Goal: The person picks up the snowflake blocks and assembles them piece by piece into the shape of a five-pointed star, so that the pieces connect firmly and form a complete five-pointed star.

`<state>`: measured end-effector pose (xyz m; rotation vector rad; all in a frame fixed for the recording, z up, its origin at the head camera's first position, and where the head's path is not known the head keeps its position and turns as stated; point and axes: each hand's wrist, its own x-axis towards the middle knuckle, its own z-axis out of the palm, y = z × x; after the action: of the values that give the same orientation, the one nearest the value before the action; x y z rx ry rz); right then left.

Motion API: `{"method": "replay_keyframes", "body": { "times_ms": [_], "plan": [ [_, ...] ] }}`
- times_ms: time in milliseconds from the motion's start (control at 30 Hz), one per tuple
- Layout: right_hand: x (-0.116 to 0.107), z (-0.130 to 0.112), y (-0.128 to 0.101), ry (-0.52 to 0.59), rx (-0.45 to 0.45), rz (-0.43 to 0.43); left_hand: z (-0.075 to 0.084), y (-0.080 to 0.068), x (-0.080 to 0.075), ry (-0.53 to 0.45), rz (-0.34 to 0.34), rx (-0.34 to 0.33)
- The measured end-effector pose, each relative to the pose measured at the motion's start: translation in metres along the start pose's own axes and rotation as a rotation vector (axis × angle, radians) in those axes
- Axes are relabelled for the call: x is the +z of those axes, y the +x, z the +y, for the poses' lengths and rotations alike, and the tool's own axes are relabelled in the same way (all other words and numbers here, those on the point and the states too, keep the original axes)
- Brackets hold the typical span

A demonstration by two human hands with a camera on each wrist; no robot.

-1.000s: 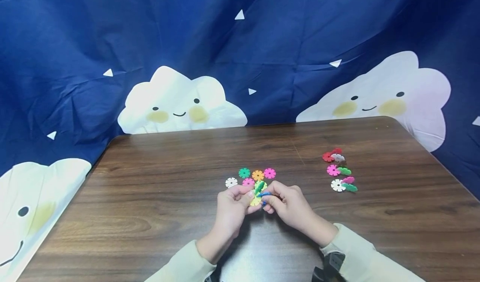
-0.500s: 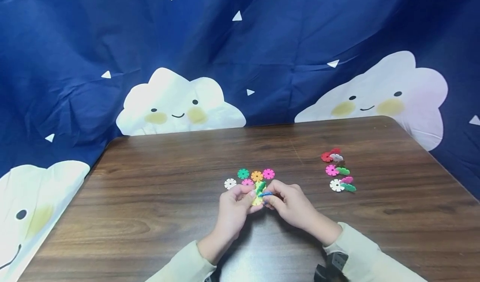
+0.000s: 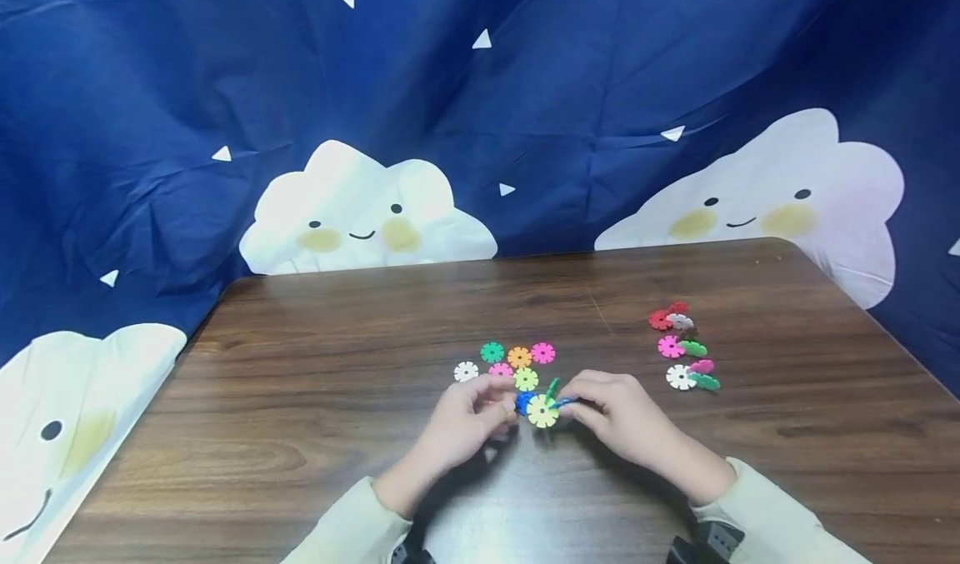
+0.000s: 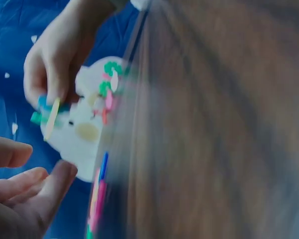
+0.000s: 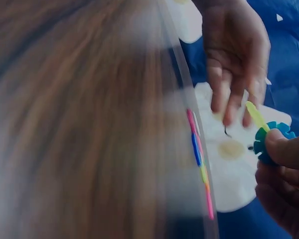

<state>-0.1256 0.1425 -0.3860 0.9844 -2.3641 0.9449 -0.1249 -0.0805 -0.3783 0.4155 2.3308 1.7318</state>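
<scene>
My right hand (image 3: 626, 418) pinches a small joined set of notched plastic discs. In it a yellow disc (image 3: 542, 411) faces the head camera, with a green disc (image 3: 552, 388) and a blue disc (image 5: 270, 144) beside it; the blue one is partly hidden by my fingers. My left hand (image 3: 465, 422) is held apart from this set, its fingers loosely bent with nothing between them, as the left wrist view shows. Just past its fingertips a separate blue disc (image 3: 523, 403) lies on the table, partly covered by the yellow one from the head view.
Loose discs lie beyond my hands: white (image 3: 466, 371), teal (image 3: 492, 352), orange (image 3: 520, 357), yellow-green (image 3: 526, 379) and two pink. Several joined sets, one with a white disc (image 3: 679, 377), stand at right on the brown table (image 3: 337, 364). A blue cloud-printed cloth (image 3: 540, 72) hangs behind.
Earlier both hands held the yellow, green and blue discs together. The left hand has let go and drawn away left; the right hand has moved right with the set, uncovering the loose blue disc.
</scene>
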Motion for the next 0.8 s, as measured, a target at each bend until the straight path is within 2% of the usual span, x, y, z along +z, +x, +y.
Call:
{"method": "replay_keyframes", "body": {
  "times_ms": [100,167,267,367,533,700,800],
  "plan": [
    [-0.012,0.002,-0.007,-0.058,0.053,-0.017,-0.004,0.003,-0.012,0.192,0.065,0.037],
    [-0.02,0.005,-0.013,-0.098,0.09,-0.026,-0.008,0.007,-0.019,0.28,0.126,0.06],
    [-0.034,0.009,-0.022,-0.153,0.118,-0.02,-0.015,0.013,-0.028,0.344,0.203,0.067],
    [-0.048,0.017,-0.033,-0.213,0.124,-0.013,-0.022,0.019,-0.034,0.392,0.247,0.049],
    [-0.068,0.032,-0.054,-0.31,0.184,-0.039,-0.031,0.025,-0.038,0.455,0.251,0.011],
    [-0.084,0.043,-0.072,-0.398,0.33,-0.103,-0.035,0.028,-0.038,0.503,0.237,0.024],
    [-0.09,0.047,-0.08,-0.425,0.414,-0.12,-0.038,0.032,-0.038,0.494,0.241,0.038]
  ]
}}
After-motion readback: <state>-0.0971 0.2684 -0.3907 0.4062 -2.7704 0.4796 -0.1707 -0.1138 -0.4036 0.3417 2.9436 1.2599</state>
